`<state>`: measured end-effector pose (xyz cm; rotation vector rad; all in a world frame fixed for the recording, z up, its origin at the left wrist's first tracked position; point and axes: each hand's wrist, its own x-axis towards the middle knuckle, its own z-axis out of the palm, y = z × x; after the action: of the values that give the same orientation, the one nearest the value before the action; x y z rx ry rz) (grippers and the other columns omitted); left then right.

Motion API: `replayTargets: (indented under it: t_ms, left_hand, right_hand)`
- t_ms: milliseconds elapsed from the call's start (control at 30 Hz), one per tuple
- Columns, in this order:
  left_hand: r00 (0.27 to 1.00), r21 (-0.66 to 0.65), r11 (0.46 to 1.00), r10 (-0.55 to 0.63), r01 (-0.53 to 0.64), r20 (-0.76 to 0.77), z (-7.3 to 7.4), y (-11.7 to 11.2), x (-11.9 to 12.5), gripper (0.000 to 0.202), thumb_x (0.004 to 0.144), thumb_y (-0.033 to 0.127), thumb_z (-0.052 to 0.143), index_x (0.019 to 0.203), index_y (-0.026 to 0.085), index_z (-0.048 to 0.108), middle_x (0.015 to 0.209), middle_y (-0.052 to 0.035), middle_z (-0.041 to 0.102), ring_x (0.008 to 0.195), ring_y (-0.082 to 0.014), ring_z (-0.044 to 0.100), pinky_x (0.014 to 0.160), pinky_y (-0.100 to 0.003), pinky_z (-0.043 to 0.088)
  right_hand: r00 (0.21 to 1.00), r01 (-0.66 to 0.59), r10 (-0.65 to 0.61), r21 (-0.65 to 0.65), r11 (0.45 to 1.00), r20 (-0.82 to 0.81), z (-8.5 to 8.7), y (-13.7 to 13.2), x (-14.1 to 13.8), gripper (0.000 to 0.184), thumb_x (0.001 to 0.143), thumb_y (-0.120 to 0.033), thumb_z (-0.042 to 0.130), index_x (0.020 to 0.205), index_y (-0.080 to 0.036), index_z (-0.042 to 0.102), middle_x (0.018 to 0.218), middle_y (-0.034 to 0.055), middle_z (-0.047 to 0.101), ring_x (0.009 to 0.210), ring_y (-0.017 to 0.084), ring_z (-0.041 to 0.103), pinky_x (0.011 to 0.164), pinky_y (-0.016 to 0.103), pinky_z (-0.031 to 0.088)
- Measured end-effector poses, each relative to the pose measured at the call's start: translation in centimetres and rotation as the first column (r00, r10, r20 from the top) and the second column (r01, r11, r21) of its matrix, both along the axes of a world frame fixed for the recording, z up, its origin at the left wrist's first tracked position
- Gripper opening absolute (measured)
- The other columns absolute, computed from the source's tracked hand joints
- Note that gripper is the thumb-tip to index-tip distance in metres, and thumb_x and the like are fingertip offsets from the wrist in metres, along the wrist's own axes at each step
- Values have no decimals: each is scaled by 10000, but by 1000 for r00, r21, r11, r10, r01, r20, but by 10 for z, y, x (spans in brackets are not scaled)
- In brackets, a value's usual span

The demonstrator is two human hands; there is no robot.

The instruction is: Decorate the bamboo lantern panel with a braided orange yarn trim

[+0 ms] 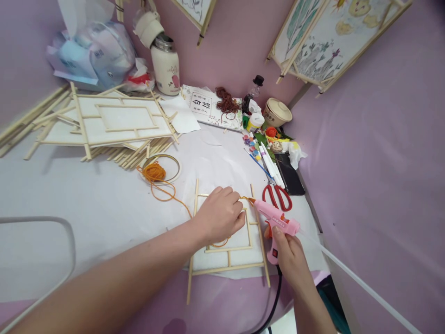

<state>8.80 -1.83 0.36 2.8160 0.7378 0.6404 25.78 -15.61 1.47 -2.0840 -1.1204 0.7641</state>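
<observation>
My right hand (pixel 291 250) is wrapped round the grip of a pink hot glue gun (pixel 274 217), with a long white glue stick (pixel 361 278) sticking out of its back. The gun's nozzle meets the upper right corner of a frame of thin wooden sticks (pixel 229 269) backed with white paper. Over the frame's upper part, my left hand (pixel 222 213) is closed, pinching an orange cord (pixel 244 198) that runs to the nozzle. Its fingertips are partly hidden. The cord's tail leads back to a small orange bundle (pixel 154 171) on the table.
Stacked wooden frames (pixel 118 116) lie at the left, near a roll of tape (pixel 177 162). Red-handled scissors (pixel 277 195), a black phone (pixel 290 174) and markers (pixel 271 164) are at the right. An open flask (pixel 166 65) stands at the back. A black power cable (pixel 276 297) hangs below the gun.
</observation>
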Motion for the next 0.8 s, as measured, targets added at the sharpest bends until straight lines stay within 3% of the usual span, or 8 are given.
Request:
replayTargets:
  t_ms: [600,800]
  left_hand:
    - [1000,-5,1000,-3,3,-7,-1,0,0,231,883,250,516,707,157,631,745,-59,591,792,-215,535,700,-366,362]
    - [1000,-8,1000,3,-3,-18,0,0,0,228,877,250,516,702,158,629,740,-55,588,792,-215,535,699,-366,358]
  right_hand:
    - [998,-60,60,-4,998,7,1,3,0,529,905,-641,359,690,-189,530,527,-31,418,495,131,391,497,275,321]
    - [998,42,-42,-8,999,-35,6,-2,-3,508,887,-644,390,721,-193,554,543,-26,452,502,139,412,505,278,337]
